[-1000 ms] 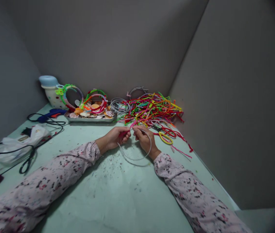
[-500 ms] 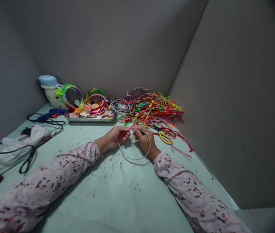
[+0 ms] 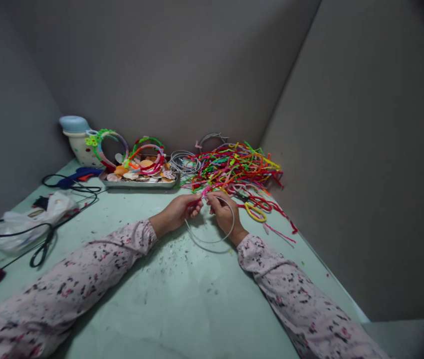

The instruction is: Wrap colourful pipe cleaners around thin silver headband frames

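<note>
A thin grey-white wire hoop [image 3: 212, 243] hangs in a loop below my two hands, just over the table. My left hand [image 3: 182, 210] is closed in a pinch on a pink pipe cleaner [image 3: 204, 191] where it meets the wire. Opposite it, my right hand [image 3: 224, 212] pinches the wire, which curves round past that wrist. The two sets of fingertips almost touch. Exactly how the pipe cleaner lies on the wire is hidden by the fingers.
Behind my hands lies a heap of coloured pipe cleaners [image 3: 242, 167]. A metal tray [image 3: 140, 185] holds shells and wrapped hoops, beside coiled wire [image 3: 185, 162]. At left are a lidded container [image 3: 79, 142], a black cable [image 3: 51, 232], a plastic bag [image 3: 21, 227] and a blue tool [image 3: 79, 175].
My left hand has shifted slightly right and turned, its fingers more closed round the pink pipe cleaner. The wire hoop has moved a little to the right. My right hand has barely moved.
</note>
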`<state>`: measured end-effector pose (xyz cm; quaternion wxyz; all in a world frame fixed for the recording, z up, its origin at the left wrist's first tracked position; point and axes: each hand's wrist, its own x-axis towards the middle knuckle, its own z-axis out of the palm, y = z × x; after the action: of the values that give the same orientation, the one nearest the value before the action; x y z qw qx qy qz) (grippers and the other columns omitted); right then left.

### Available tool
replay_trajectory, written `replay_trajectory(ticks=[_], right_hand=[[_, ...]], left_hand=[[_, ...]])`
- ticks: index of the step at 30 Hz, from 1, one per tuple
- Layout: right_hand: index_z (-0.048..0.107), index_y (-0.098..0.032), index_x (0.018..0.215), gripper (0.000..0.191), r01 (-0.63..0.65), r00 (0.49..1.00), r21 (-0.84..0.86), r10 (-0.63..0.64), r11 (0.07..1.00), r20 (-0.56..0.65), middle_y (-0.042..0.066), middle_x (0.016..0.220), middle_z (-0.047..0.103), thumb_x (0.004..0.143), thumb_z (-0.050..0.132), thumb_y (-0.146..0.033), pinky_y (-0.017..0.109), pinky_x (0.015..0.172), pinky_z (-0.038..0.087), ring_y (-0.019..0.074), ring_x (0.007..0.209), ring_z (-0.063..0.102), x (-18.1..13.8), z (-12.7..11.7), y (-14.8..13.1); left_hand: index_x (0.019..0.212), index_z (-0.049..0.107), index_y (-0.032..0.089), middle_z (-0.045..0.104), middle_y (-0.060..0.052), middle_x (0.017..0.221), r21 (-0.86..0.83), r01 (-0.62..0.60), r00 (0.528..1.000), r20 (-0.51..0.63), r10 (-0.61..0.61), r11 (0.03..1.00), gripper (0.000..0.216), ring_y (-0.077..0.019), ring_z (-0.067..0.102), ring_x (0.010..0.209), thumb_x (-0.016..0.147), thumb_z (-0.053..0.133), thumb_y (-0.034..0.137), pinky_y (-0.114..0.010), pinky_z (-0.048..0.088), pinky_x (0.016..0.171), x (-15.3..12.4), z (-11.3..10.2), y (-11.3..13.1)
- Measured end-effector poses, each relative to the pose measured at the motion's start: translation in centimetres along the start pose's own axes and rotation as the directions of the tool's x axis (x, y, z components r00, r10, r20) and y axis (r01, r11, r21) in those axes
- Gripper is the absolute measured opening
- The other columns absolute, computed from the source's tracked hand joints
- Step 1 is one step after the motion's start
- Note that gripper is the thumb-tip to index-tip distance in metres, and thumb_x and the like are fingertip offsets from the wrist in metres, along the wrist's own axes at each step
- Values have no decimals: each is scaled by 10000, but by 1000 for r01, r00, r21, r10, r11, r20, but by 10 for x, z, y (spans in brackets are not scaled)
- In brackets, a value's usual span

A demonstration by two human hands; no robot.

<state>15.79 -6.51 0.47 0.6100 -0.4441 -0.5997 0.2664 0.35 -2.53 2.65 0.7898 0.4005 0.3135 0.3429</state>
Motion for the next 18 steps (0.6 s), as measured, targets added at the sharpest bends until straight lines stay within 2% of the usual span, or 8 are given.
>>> replay_trajectory(ticks=[3, 5, 7, 11, 15, 18], right_hand=[[657, -195, 877, 208, 0, 1000, -9, 0, 1000, -5, -11, 674, 600, 858, 577, -386, 238, 497, 424, 112, 507, 524, 1, -1, 0], [656, -194, 881, 215, 4, 1000, -24, -5, 1000, -6, -11, 680, 601, 860, 572, -392, 239, 505, 427, 112, 512, 527, 1, -2, 0], [654, -196, 888, 226, -6, 1000, -33, 6, 999, -12, -8, 690, 603, 862, 566, -402, 240, 508, 430, 114, 517, 529, 2, -2, 1], [648, -197, 899, 248, -41, 999, -39, 40, 998, -25, 3, 716, 614, 864, 552, -423, 243, 505, 436, 117, 519, 528, 2, -2, 2], [644, -199, 877, 247, -37, 999, -52, 36, 998, -31, 3, 708, 602, 864, 545, -425, 246, 509, 439, 120, 521, 523, 3, -2, 0], [640, -200, 872, 237, -22, 999, -47, 21, 999, -24, 0, 706, 594, 867, 538, -413, 245, 506, 437, 120, 520, 519, 3, -2, -1]], left_hand=[[736, 616, 115, 574, -25, 631, 55, -54, 998, -34, 56, 997, 225, -75, 507, 504, 817, 605, 325, -167, 423, 460, 3, -1, -2], [715, 597, 127, 554, -9, 634, 154, -153, 983, -79, 166, 976, 242, -73, 479, 511, 795, 627, 353, -171, 395, 463, 4, -3, -3], [708, 585, 137, 534, 10, 648, 290, -280, 942, -103, 321, 915, 241, -71, 458, 537, 775, 648, 359, -170, 373, 485, 3, -4, -4], [791, 600, 158, 551, 17, 713, 543, -460, 822, -38, 568, 703, 199, -93, 476, 636, 757, 667, 343, -190, 389, 596, -1, -2, -2], [852, 633, 174, 588, -17, 815, 736, -494, 738, 74, 671, 462, 175, -120, 491, 693, 741, 684, 299, -222, 393, 643, -6, 1, -2], [895, 647, 179, 571, -28, 821, 821, -496, 686, 172, 707, 281, 137, -129, 490, 717, 782, 640, 257, -228, 392, 647, -8, 2, -4]])
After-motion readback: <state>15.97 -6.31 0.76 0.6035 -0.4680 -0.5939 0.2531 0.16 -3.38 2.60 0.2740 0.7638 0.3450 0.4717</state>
